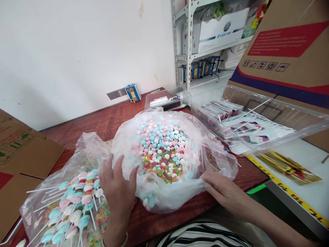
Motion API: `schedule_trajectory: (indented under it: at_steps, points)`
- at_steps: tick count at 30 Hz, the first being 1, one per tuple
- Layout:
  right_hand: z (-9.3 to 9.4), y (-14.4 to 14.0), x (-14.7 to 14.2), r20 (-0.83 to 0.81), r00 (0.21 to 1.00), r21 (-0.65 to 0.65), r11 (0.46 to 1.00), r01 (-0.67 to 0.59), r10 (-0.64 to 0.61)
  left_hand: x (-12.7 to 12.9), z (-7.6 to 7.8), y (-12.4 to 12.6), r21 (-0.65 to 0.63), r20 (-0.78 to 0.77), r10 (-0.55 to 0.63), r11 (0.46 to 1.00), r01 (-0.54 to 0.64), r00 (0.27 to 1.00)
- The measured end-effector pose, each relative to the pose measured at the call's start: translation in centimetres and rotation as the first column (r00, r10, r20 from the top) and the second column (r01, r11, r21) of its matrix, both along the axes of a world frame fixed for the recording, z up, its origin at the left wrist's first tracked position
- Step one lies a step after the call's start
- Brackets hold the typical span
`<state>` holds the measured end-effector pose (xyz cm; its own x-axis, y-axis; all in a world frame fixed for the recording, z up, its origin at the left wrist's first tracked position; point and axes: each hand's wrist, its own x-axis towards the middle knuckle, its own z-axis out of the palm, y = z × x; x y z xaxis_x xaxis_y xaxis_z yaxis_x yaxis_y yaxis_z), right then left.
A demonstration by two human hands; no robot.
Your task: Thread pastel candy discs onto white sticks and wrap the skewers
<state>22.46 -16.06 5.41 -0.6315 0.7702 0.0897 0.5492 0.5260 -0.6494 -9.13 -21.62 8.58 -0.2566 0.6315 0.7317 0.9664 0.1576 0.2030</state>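
In front of me a large translucent plastic bag (167,193) lies open on the table, filled with small round candies (164,147) in pink, blue and white, with ring-shaped ones among them. My right hand (223,190) pinches the bag's near right rim. At the bag's left side is my left hand (117,187), fingers spread; whether they touch the plastic I cannot tell. Left of it, a second clear bag (88,147) bears a heap of candy skewers on white sticks (74,206), with more ring candies under them.
A clear plastic tray (280,144) of printed packets and white sticks is to the right. Gold twist ties (288,166) lie in front of it. Behind the bag sits a small clear box (168,99). Cardboard boxes (28,161) flank the dark red table (95,120); a metal shelf (189,44) stands behind.
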Motion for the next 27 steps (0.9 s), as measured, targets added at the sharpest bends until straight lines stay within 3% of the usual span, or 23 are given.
schedule_trajectory:
  at_steps: [3, 5, 8, 10, 11, 13, 16, 18, 20, 22, 23, 25, 26, 27]
  points:
    - [1.9, 1.5, -0.5, -0.15, 0.988, -0.04, 0.999, 0.016, -0.022, -1.7, 1.2, 2.7, -0.08, -0.043, 0.194, 0.977, -0.197, 0.98]
    - [3.1, 1.8, -0.7, -0.22, 0.974, -0.078, 0.994, -0.08, 0.061, -2.6, 1.5, 3.6, -0.23, 0.013, 0.26, 0.94, -0.25, 0.966]
    - [4.5, 1.1, -0.9, -0.23, 0.943, -0.146, 0.949, -0.279, 0.242, -3.6, 2.0, 3.8, -0.387, 0.167, 0.287, 0.899, -0.205, 0.943]
    - [5.1, 0.4, -1.0, -0.171, 0.925, -0.184, 0.911, -0.369, 0.34, -4.1, 2.6, 3.6, -0.333, 0.372, 0.222, 0.938, -0.094, 0.901]
    - [5.3, 0.1, -1.0, -0.141, 0.915, -0.197, 0.895, -0.401, 0.379, -4.2, 3.0, 3.5, -0.245, 0.502, 0.154, 0.969, -0.03, 0.851]
    - [5.3, -0.2, -1.1, -0.11, 0.904, -0.211, 0.879, -0.427, 0.413, -4.1, 4.2, 3.5, 0.002, 0.733, -0.035, 0.999, 0.049, 0.68]
    - [4.7, 0.2, -1.7, -0.134, 0.931, -0.226, 0.904, -0.362, 0.339, -3.0, 6.6, 3.5, 0.306, 0.863, -0.287, 0.952, 0.022, 0.415]
    - [3.9, 1.1, -2.3, -0.153, 0.963, -0.194, 0.948, -0.251, 0.223, -1.7, 7.9, 3.2, 0.374, 0.883, -0.357, 0.927, 0.002, 0.304]
    - [3.2, 2.5, -3.2, -0.159, 0.982, -0.08, 0.99, -0.118, 0.104, 0.3, 8.4, 2.7, 0.355, 0.912, -0.358, 0.934, 0.052, 0.201]
    - [2.4, 4.0, -4.1, -0.18, 0.984, 0.078, 0.997, 0.013, 0.001, 2.7, 7.8, 2.0, 0.236, 0.962, -0.26, 0.946, 0.221, 0.083]
    - [1.9, 4.8, -4.6, -0.201, 0.978, 0.152, 0.985, 0.086, -0.054, 4.1, 7.3, 1.8, 0.166, 0.982, -0.185, 0.925, 0.343, 0.024]
    - [0.8, 6.4, -5.8, -0.243, 0.954, 0.26, 0.936, 0.239, -0.176, 6.6, 5.8, 1.6, 0.122, 0.992, -0.093, 0.827, 0.549, -0.081]
    - [0.2, 7.2, -6.4, -0.244, 0.944, 0.299, 0.908, 0.293, -0.224, 7.6, 5.1, 1.6, 0.133, 0.986, -0.041, 0.776, 0.617, -0.162]
    - [-0.4, 8.0, -7.2, -0.221, 0.941, 0.327, 0.89, 0.318, -0.255, 8.5, 4.6, 1.7, 0.157, 0.972, -0.006, 0.764, 0.626, -0.236]
